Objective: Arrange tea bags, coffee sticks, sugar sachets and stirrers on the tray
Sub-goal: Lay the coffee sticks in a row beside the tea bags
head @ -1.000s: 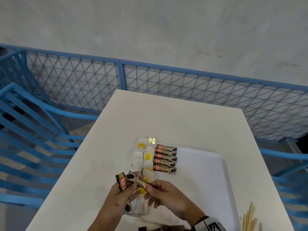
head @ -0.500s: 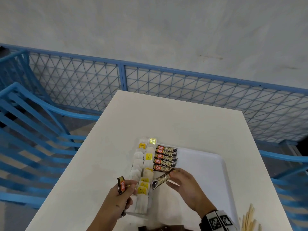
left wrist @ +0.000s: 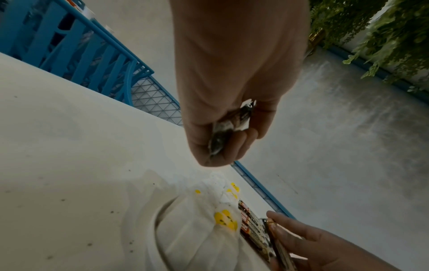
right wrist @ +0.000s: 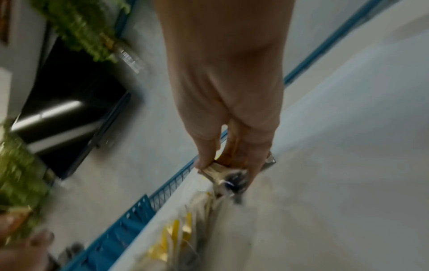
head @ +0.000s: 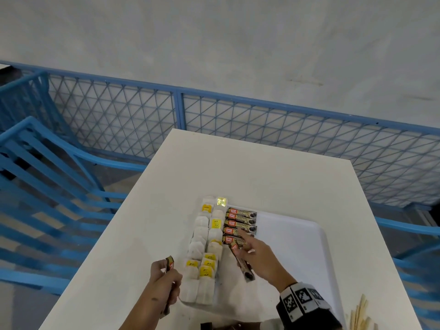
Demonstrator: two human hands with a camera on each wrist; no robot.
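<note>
Coffee sticks [head: 240, 224], brown w/ red labels, rowed on tray [head: 292, 236]; right hand [head: 258, 258] pinches one, left hand [head: 164, 279] clenches another, mostly hidden.

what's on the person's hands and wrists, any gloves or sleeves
No gloves: the left hand and right hand are both bare, and no sleeves cover the forearms. The right wrist carries a boxy band with black and white square code markers. On the left wrist the head view shows nothing worn.
</note>
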